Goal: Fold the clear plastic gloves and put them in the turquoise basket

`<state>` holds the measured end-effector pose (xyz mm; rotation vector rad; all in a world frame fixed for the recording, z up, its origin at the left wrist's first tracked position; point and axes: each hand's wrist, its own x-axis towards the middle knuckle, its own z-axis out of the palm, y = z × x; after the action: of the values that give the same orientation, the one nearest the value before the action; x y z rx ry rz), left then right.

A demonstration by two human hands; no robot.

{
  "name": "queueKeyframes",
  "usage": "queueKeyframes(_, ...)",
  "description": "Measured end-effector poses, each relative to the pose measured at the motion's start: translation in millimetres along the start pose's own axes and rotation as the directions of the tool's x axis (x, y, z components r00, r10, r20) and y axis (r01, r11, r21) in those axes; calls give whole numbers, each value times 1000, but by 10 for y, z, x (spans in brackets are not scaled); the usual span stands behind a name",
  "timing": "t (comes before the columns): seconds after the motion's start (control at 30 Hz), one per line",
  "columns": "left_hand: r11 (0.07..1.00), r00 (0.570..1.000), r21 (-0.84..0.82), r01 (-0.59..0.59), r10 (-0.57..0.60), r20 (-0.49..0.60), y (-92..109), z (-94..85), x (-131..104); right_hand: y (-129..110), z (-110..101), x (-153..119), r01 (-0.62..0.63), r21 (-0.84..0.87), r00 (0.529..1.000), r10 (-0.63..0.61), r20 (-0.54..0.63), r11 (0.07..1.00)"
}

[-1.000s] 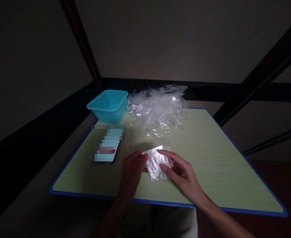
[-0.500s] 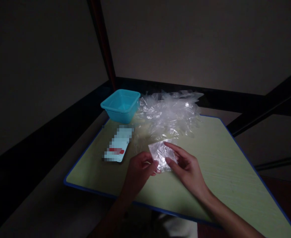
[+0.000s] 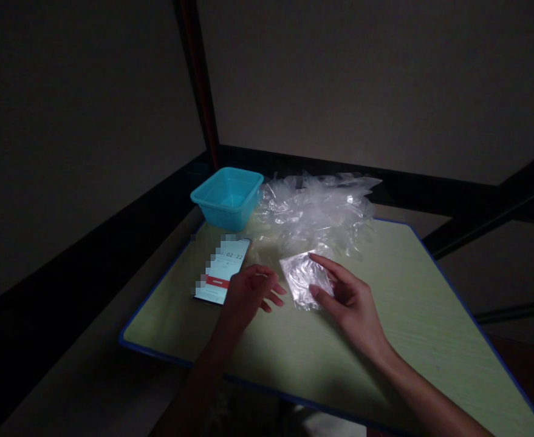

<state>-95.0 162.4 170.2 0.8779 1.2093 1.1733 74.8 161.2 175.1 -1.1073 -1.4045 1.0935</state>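
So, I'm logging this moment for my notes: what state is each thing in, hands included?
Plastic square: flattened, wrinkled, held
Right hand: closed on the plastic square
Left hand: partly open, holding nothing, apart from the plastic square
Phone: lying flat, screen lit, partly pixelated, digits ending 02:22
Blue basin: upright, uncovered
Clear plastic pile: loose, crumpled, heaped

The left hand [image 3: 249,294] curls loosely, fingers [image 3: 274,298] parted, and the right hand [image 3: 352,296] holds a pinch.
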Motion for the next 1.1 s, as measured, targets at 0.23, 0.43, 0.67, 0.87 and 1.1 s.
queueKeyframes(0.23, 953, 941, -246, -175, 88, -328, 242, -271, 559, 5, -13, -27, -24, 5, 1000, 24, 10, 1000)
queueKeyframes(0.43, 935, 875, -287, -209, 48, -482, 329, -453, 1028, 3, -16, -100, -54, 13, 999, 54, -8, 998)
queueKeyframes(0.67, 930, 853, -325, -171, -26, -522, 389, -505, 1205, 34, -53, -174, -66, 1, 998, 66, -1, 998)
queueKeyframes(0.87, 939, 858, -316, -136, -47, -511, 436, -493, 1269, 14, -66, -211, -87, -12, 996, 88, 9, 996)
queueKeyframes(1.1, 958, 858, -276, -83, -72, -509, 457, -547, 1337, 24, -97, -227, -76, -48, 997, 76, 0, 996)
